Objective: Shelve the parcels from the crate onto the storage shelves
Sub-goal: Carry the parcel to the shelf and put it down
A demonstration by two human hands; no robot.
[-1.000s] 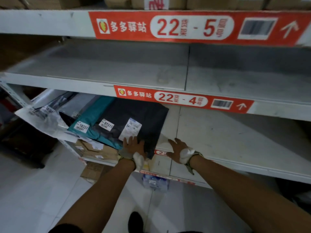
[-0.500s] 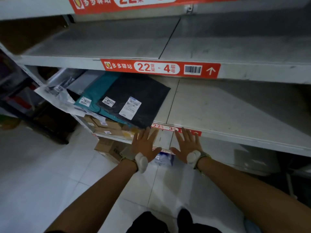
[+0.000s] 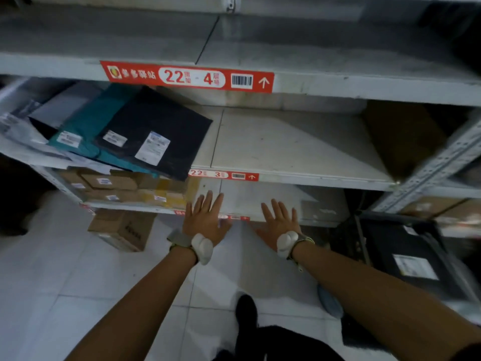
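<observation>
A dark flat parcel (image 3: 153,131) with white labels lies on the shelf marked 22-3 (image 3: 286,152), overlapping a teal parcel (image 3: 86,126) to its left. My left hand (image 3: 205,217) and my right hand (image 3: 278,222) hang in front of the lower shelf edge, fingers straight and spread, holding nothing. Both are well below the dark parcel and apart from it. At the right, a black crate (image 3: 364,246) holds a black parcel (image 3: 406,259) with a white label.
The shelf marked 22-4 (image 3: 338,61) runs above. Cardboard boxes (image 3: 117,183) fill the left of the lower shelf, and another box (image 3: 122,227) stands on the tiled floor. A perforated shelf post (image 3: 437,165) rises at the right.
Both hands left the shelf with the dark parcel, drew back and down, and now hang spread before the lower shelf. The view tilted downward, bringing the crate at the right into sight.
</observation>
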